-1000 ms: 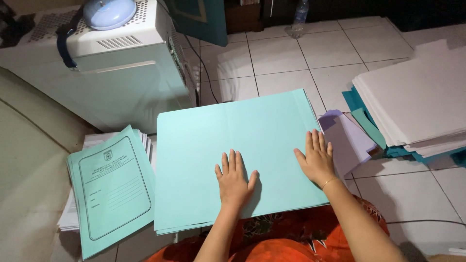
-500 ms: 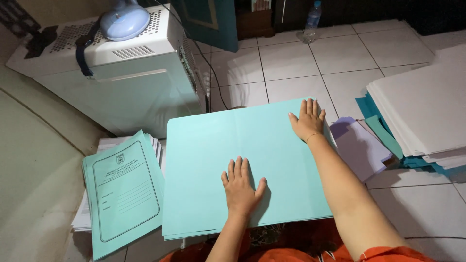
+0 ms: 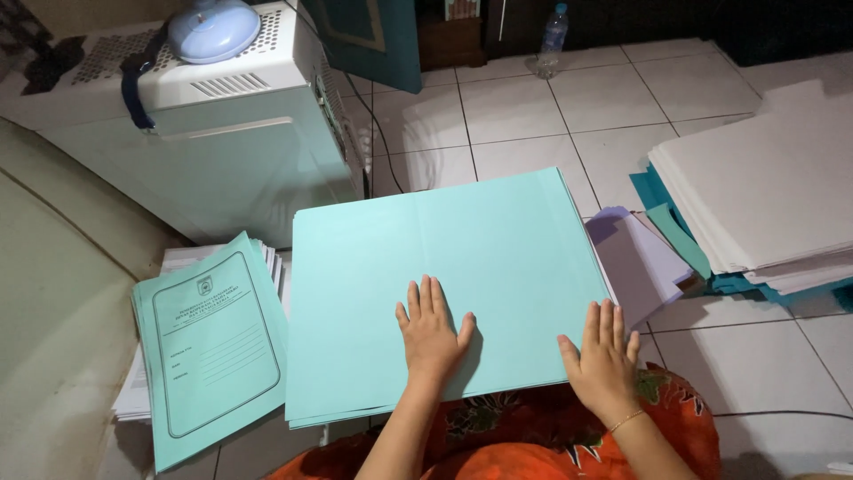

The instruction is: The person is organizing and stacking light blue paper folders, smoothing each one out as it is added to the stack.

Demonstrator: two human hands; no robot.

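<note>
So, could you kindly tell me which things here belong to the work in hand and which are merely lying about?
In hand:
- left hand and right hand, flat on the teal sheets
- printed teal covers

Lying about:
- water bottle
- white machine
- pale purple sheets

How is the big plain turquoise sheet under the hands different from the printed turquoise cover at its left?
The plain turquoise sheet is blank, wider and lies open and flat; the printed cover carries a dark frame and lines, is narrower and sits tilted on a paper stack. The left hand and the right hand press the plain sheet; nothing touches the printed cover. Both share the same colour.
</note>
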